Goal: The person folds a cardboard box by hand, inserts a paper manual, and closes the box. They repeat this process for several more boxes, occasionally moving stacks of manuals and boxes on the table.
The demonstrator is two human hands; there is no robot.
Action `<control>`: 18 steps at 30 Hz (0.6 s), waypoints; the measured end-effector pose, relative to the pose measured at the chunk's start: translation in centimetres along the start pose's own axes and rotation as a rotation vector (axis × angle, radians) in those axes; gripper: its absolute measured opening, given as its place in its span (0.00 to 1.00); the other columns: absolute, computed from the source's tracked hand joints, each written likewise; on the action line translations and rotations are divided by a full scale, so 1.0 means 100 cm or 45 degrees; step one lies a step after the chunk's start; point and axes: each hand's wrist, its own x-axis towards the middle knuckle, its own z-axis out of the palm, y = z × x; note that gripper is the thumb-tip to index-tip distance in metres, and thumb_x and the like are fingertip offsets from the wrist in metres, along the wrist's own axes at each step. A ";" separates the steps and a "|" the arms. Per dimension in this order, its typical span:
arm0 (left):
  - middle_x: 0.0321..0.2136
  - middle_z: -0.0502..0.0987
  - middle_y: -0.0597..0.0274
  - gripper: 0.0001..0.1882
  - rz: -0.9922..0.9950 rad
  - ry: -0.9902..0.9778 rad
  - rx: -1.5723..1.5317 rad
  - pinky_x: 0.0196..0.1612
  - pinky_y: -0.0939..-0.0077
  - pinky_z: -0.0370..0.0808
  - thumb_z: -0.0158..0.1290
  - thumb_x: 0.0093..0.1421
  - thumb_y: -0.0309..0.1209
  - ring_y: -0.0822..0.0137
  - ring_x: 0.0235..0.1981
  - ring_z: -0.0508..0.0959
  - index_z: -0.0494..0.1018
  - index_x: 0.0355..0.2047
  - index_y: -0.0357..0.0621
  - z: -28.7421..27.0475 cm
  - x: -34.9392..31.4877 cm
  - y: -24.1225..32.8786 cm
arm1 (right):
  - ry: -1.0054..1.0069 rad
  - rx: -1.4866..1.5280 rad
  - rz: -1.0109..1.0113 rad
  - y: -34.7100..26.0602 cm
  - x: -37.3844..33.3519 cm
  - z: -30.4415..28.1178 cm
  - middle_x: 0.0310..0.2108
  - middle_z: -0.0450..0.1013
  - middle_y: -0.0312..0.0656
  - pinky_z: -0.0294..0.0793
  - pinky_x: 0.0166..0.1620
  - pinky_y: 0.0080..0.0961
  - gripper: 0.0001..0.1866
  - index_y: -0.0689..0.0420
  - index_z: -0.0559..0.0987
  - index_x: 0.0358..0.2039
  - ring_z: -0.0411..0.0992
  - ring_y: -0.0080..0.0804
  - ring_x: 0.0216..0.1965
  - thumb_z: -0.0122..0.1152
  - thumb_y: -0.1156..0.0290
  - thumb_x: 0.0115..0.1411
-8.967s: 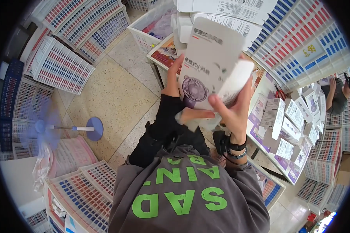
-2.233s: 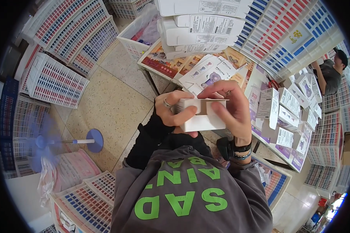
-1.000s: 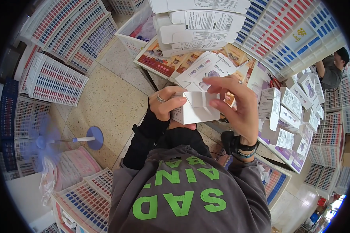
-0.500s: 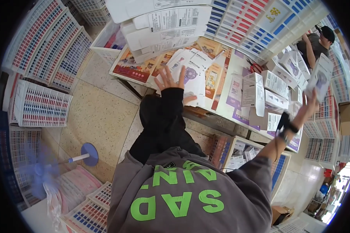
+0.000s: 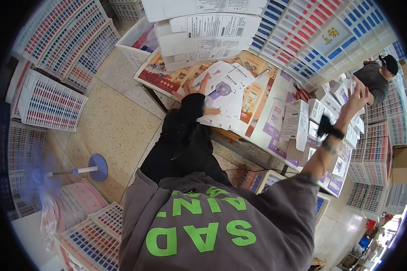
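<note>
My left hand (image 5: 198, 91) rests with its fingers spread on a stack of flattened white cartons (image 5: 228, 108). The top carton shows a picture of a purple handheld fan. To the right, my right hand (image 5: 356, 97) is raised over a heap of small white boxes (image 5: 317, 109), its fingers apart and nothing visible between them. A white box (image 5: 295, 119) with an open flap lies on the table at the near side of that heap.
Folded white cartons (image 5: 219, 25) stand at the table's far edge beside plastic crates (image 5: 298, 31). Red-handled pliers or scissors (image 5: 301, 93) lie near the boxes. A person (image 5: 375, 77) is at the far right. A purple fan (image 5: 45, 176) spins at the left, beside stacked crates.
My right hand has let go of a white box over the heap and now holds nothing. My left hand has shifted slightly on the flat cartons. The whole view has turned a little.
</note>
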 end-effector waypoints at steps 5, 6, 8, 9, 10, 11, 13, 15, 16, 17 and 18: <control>0.64 0.47 0.51 0.70 0.037 -0.028 0.001 0.55 0.17 0.35 0.72 0.22 0.55 0.47 0.67 0.42 0.43 0.66 0.83 -0.008 0.000 0.004 | -1.662 -0.167 -0.378 -0.126 -0.165 0.074 0.60 0.61 0.45 0.58 0.62 0.35 0.39 0.54 0.64 0.61 0.59 0.41 0.61 0.69 0.72 0.48; 0.63 0.48 0.52 0.69 0.096 0.041 0.067 0.55 0.17 0.35 0.73 0.21 0.54 0.48 0.67 0.43 0.45 0.66 0.80 -0.016 -0.005 0.006 | -1.757 -0.258 -0.584 -0.128 -0.183 0.090 0.61 0.58 0.45 0.55 0.64 0.40 0.43 0.55 0.62 0.62 0.56 0.43 0.63 0.72 0.71 0.45; 0.62 0.51 0.55 0.68 0.226 0.183 0.203 0.54 0.15 0.36 0.73 0.20 0.51 0.51 0.67 0.45 0.49 0.65 0.74 -0.036 -0.012 0.016 | -1.827 -0.356 -0.788 -0.119 -0.208 0.113 0.62 0.56 0.45 0.51 0.65 0.44 0.47 0.55 0.60 0.64 0.53 0.46 0.64 0.74 0.71 0.42; 0.62 0.51 0.55 0.68 0.225 0.188 0.210 0.54 0.15 0.36 0.73 0.20 0.51 0.51 0.67 0.45 0.49 0.65 0.74 -0.049 -0.022 0.019 | -1.730 -0.501 -0.901 -0.118 -0.220 0.123 0.63 0.55 0.45 0.51 0.65 0.46 0.49 0.55 0.59 0.64 0.52 0.46 0.65 0.74 0.70 0.41; 0.62 0.52 0.56 0.67 0.355 0.275 0.327 0.55 0.16 0.36 0.74 0.19 0.50 0.52 0.66 0.49 0.52 0.64 0.70 -0.062 -0.034 0.023 | -1.626 -0.644 -1.007 -0.116 -0.231 0.132 0.63 0.54 0.44 0.51 0.65 0.48 0.51 0.55 0.58 0.65 0.51 0.46 0.65 0.75 0.69 0.40; 0.62 0.52 0.56 0.65 0.486 0.360 0.444 0.55 0.16 0.37 0.74 0.19 0.50 0.52 0.65 0.52 0.56 0.63 0.65 -0.072 -0.043 0.025 | -1.515 -0.785 -1.108 -0.116 -0.237 0.138 0.64 0.52 0.44 0.51 0.65 0.50 0.53 0.55 0.57 0.65 0.50 0.46 0.66 0.76 0.68 0.39; 0.60 0.55 0.54 0.61 0.585 0.502 0.462 0.55 0.15 0.37 0.74 0.20 0.48 0.52 0.63 0.55 0.60 0.60 0.65 -0.088 -0.058 0.018 | -1.505 -0.766 -1.121 -0.136 -0.243 0.144 0.63 0.55 0.44 0.51 0.64 0.51 0.54 0.55 0.57 0.65 0.51 0.46 0.65 0.76 0.67 0.38; 0.56 0.60 0.50 0.52 0.796 0.771 0.484 0.53 0.13 0.36 0.74 0.23 0.46 0.52 0.59 0.61 0.68 0.55 0.63 -0.101 -0.070 0.006 | -1.497 -0.745 -1.137 -0.158 -0.249 0.146 0.61 0.59 0.45 0.50 0.64 0.53 0.56 0.54 0.56 0.66 0.55 0.45 0.63 0.77 0.65 0.36; 0.56 0.60 0.50 0.52 0.780 0.772 0.491 0.53 0.13 0.36 0.74 0.23 0.46 0.52 0.59 0.61 0.68 0.55 0.63 -0.106 -0.072 0.002 | -1.504 -0.729 -1.142 -0.164 -0.251 0.147 0.61 0.59 0.45 0.50 0.64 0.53 0.56 0.54 0.56 0.66 0.55 0.45 0.63 0.77 0.65 0.36; 0.57 0.59 0.49 0.49 0.885 0.977 0.553 0.54 0.14 0.36 0.74 0.25 0.45 0.51 0.60 0.60 0.69 0.54 0.60 -0.111 -0.074 -0.003 | -1.458 -0.691 -1.160 -0.171 -0.255 0.146 0.58 0.61 0.44 0.54 0.62 0.51 0.55 0.55 0.57 0.65 0.58 0.44 0.61 0.77 0.66 0.36; 0.58 0.58 0.47 0.47 0.989 1.180 0.616 0.55 0.15 0.36 0.73 0.27 0.44 0.50 0.61 0.59 0.71 0.53 0.58 -0.117 -0.075 -0.007 | -1.413 -0.653 -1.176 -0.176 -0.258 0.145 0.56 0.64 0.43 0.57 0.61 0.49 0.54 0.56 0.58 0.64 0.61 0.43 0.59 0.78 0.68 0.36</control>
